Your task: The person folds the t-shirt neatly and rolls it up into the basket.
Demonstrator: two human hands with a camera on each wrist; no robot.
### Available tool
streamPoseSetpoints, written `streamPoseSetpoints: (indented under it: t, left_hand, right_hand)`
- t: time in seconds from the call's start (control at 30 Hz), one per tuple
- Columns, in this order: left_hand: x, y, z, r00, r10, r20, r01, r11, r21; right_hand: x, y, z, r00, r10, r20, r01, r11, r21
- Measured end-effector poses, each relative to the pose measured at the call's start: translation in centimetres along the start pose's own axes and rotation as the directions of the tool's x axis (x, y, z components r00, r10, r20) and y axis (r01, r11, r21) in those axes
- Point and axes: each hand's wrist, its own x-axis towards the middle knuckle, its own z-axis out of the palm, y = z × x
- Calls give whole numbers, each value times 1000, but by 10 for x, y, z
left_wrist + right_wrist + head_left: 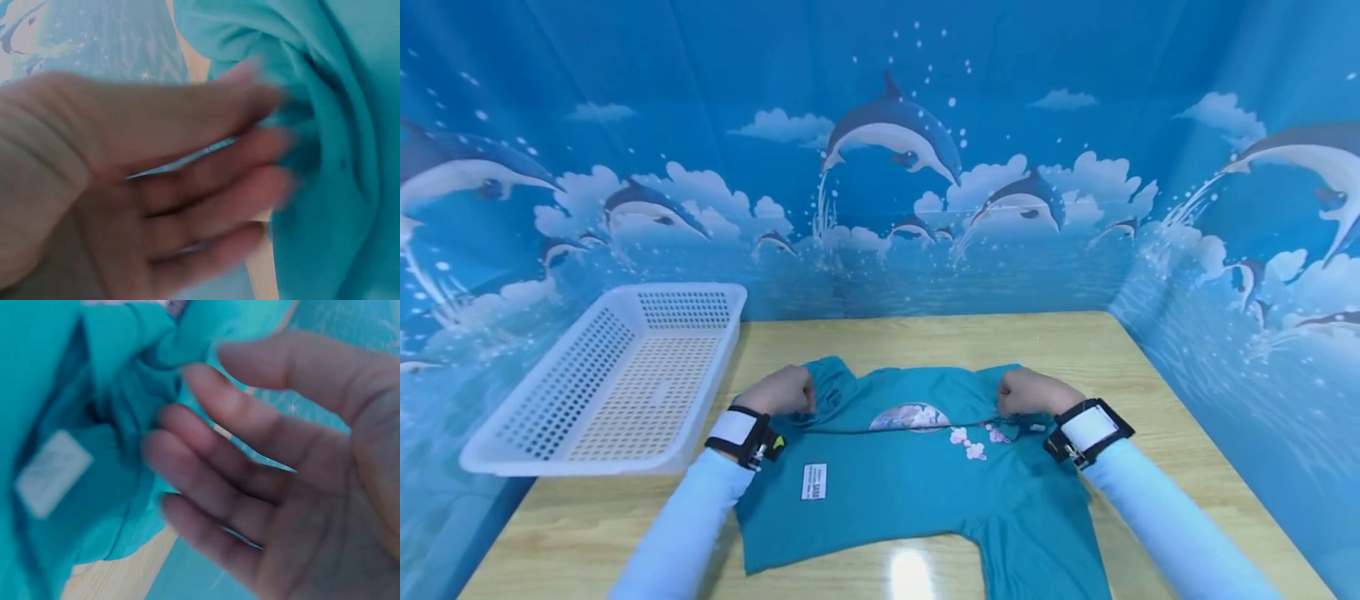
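A teal garment (895,492) lies spread on the wooden table, with a pale round print, small pink-and-white figures and a white printed label (814,482) on it. A dark edge line crosses it between my two hands. My left hand (782,392) is over its upper left part; in the left wrist view the blurred fingers (219,206) reach toward bunched cloth, with the thumb covering most of the index finger. On the opposite side, my right hand (1033,393) has loosely bent fingers (212,469) beside folded cloth and a small white tag (53,474), nothing between thumb and fingers.
A white perforated plastic basket (707,375) stands at the left of the table (1037,337). Blue dolphin-print curtains (865,267) enclose the back and both sides. The garment's lower right part runs down past the bottom of the head view.
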Motion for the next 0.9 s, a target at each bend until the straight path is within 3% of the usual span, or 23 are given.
streamPoseSetpoints:
  t: [0.07,0.13,0.2,0.33,0.43,0.5,0.6,0.7,0.8,0.83,0.9]
  left_hand:
    - [9,1,1,996,15,-84,-15,1000,5]
    - [21,3,1,983,37,-177,-34,999,19]
    - [34,4,3,974,59,-217,-50,998,46]
    - [56,6,18,986,78,-146,-66,994,86]
    - [62,6,33,992,64,-106,-52,991,120]
    - [63,5,38,992,51,-113,-35,990,135]
    - [60,3,32,985,35,-168,-13,991,130]
    - [50,0,13,958,26,-286,1,995,95]
    - [33,-4,-7,900,-9,-436,28,999,38]
    - [27,-5,-12,883,-23,-468,33,999,13]
    - [13,-8,-19,874,-57,-482,60,998,-10]
  right_hand:
    - [9,1,-3,997,-6,-75,4,1000,-18]
    - [20,2,-8,985,1,-173,-11,999,-53]
    - [32,4,-11,972,10,-237,-30,996,-79]
    - [50,13,-5,976,62,-210,-74,996,-52]
    - [55,15,7,978,90,-187,-95,995,-19]
    - [56,15,12,976,77,-206,-83,996,-22]
    - [54,16,10,965,10,-262,-22,999,-43]
    - [47,19,-2,944,-53,-324,43,998,-37]
    - [33,18,-17,914,-64,-400,63,998,-14]
    - [27,17,-22,912,-47,-408,53,999,3]
    - [15,15,-26,921,-35,-387,43,999,12]
